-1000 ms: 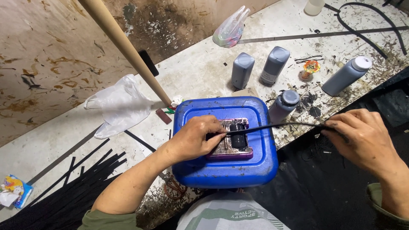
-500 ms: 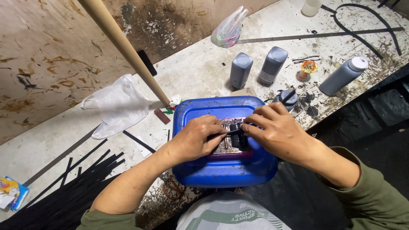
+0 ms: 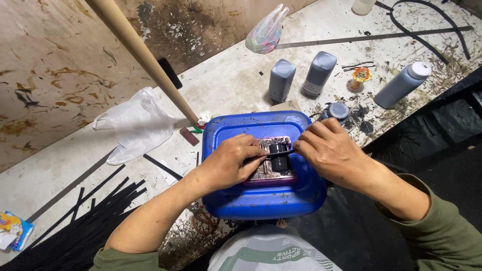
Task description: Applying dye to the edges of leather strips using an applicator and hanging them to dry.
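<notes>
black strip (image 3: 277, 154) lies pinched between your hands on a small metal block (image 3: 273, 161) atop the blue jerrycan (image 3: 261, 195). your left hand (image 3: 232, 161) closes over its left end, your right hand (image 3: 325, 150) grips the other. judging by the black strips (image 3: 88, 213) piled on the desk (image 3: 231, 85), much work remains; grey bottles (image 3: 301, 78) stand behind.
</notes>
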